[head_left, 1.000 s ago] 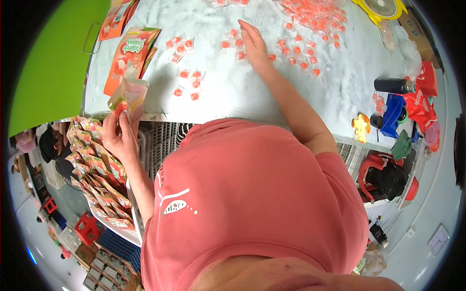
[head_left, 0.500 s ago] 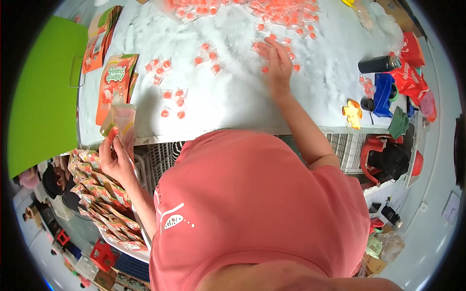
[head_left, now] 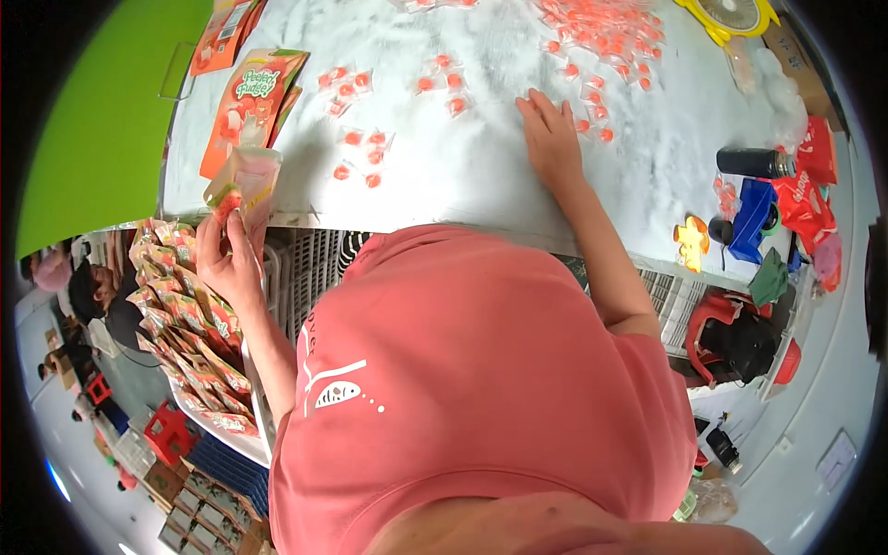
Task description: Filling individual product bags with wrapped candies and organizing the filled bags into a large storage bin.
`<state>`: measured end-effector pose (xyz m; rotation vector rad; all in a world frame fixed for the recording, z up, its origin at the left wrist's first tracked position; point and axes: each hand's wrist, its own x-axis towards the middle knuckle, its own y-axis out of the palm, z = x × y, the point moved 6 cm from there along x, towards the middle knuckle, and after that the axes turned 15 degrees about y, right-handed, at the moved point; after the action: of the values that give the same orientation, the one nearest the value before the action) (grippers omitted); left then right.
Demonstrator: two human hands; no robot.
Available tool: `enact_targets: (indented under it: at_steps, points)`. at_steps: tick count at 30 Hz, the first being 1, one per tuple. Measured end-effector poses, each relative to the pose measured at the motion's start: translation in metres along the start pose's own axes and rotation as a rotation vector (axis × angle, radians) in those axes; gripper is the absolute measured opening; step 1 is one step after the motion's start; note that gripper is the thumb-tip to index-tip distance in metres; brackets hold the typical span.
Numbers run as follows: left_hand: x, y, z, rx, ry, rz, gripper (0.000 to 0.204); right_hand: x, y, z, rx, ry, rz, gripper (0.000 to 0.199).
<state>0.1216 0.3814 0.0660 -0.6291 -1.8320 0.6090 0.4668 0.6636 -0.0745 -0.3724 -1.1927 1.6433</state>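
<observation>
Head view: the pouch (head_left: 242,183) is pinched at its lower end by the left hand (head_left: 227,264), fingers closed on it, at the near table edge. Its long axis runs up and slightly right from the fingers, the open top toward the table (head_left: 481,176). It seems to hold a few red sweets already, though the clear film makes that hard to tell.

The right hand (head_left: 552,139) lies flat on the table, fingers spread and empty, palm down. The sweets (head_left: 592,125) nearest it sit just beyond and right of its fingertips, with the big heap (head_left: 601,28) farther up. Small clusters (head_left: 363,153) lie between the two hands, closer to the pouch than to the right hand. So the pouch is well left of the right hand, and the left hand is the nearer one to it by far.

A stack of printed orange bags (head_left: 254,97) lies just above the pouch. Filled bags (head_left: 190,342) pile in a tray (head_left: 215,430) below the left hand. At the right edge stand a black bottle (head_left: 751,163) and a blue tool (head_left: 754,213).
</observation>
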Motion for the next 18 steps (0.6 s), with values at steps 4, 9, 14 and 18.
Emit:
enact_targets:
  at_steps: [4, 9, 14, 18]
  points:
    - [-0.002, 0.003, 0.007, -0.016, -0.013, -0.022, 0.015, -0.013, -0.014, -0.003, -0.026, 0.000, -0.065, 0.031]
    - [-0.009, 0.000, 0.017, -0.072, -0.061, -0.067, 0.020, -0.018, -0.056, -0.021, 0.358, 0.203, -0.293, 0.024]
    - [-0.011, 0.006, 0.019, -0.076, -0.086, -0.046, 0.019, -0.034, -0.059, -0.028, 0.218, 0.128, -0.315, 0.018]
    - [-0.010, 0.006, 0.015, -0.039, -0.043, -0.027, 0.019, -0.044, -0.053, -0.020, 0.100, 0.064, -0.260, 0.017]
